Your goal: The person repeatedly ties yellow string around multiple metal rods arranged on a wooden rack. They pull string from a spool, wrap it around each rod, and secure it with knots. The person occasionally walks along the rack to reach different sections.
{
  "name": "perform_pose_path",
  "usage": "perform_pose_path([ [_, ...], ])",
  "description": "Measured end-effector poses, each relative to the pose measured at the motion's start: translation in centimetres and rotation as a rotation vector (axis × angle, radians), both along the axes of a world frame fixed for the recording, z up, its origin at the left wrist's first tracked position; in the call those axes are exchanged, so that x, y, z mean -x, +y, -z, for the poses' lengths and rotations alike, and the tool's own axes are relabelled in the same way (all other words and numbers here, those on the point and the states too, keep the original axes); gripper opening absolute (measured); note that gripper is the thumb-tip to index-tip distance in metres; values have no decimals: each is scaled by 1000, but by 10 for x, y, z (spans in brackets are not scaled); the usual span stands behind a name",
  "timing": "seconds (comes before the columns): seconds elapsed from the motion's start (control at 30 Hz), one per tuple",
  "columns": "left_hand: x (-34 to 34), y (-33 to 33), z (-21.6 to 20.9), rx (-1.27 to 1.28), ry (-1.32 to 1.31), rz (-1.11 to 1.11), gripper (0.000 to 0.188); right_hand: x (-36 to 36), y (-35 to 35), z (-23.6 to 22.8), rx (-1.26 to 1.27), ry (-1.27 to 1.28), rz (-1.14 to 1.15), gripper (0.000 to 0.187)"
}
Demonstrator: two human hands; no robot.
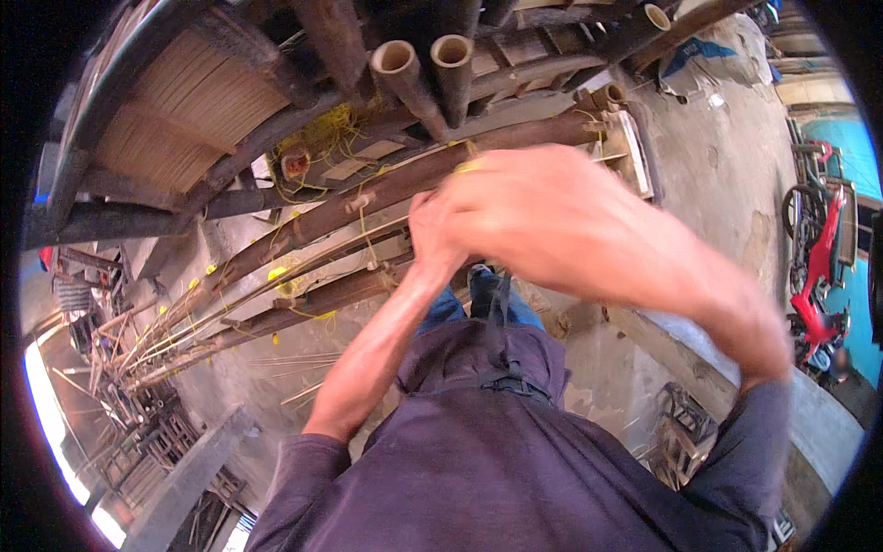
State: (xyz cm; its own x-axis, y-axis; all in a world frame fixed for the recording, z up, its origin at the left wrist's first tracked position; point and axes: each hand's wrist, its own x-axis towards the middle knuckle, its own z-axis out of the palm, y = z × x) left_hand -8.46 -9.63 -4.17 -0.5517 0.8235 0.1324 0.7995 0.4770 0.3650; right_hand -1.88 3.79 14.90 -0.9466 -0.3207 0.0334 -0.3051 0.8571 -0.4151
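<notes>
Above the dark bamboo pole (pixel 317 224), my two hands are close together and overlap. My right hand (pixel 543 202) is smeared by motion, its fingers curled in a closed grip. A bit of yellow string (pixel 469 166) shows by its fingertips; whether they hold it I cannot tell. Just beneath, my left hand (pixel 436 228) is closed as well, fingers pressed together, and the right hand hides what is in it. Thin strips (pixel 322 260) stretch along the frame toward the left hand. A second bamboo pole (pixel 322 302) runs nearer to me, with yellow ties on it.
A bamboo seat with a slatted panel (pixel 189 101) stands at the far left. Tangled yellow string (pixel 336 129) lies behind the pole. Open bamboo ends (pixel 395 58) point up at the back. A red motorcycle (pixel 821 267) stands at right, a white sack (pixel 717 60) at far right.
</notes>
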Motion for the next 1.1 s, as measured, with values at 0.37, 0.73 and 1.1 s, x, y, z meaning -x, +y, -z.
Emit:
perform_pose_path([
  [0.37,2,12,10,-269,-123,84,10,93,57,206,1044,-174,803,28],
  [0.73,52,72,-69,-321,-1155,34,27,-53,-104,212,471,-202,449,20],
  [1.1,100,145,20,137,-299,175,37,-171,-71,178,640,29,1084,29],
])
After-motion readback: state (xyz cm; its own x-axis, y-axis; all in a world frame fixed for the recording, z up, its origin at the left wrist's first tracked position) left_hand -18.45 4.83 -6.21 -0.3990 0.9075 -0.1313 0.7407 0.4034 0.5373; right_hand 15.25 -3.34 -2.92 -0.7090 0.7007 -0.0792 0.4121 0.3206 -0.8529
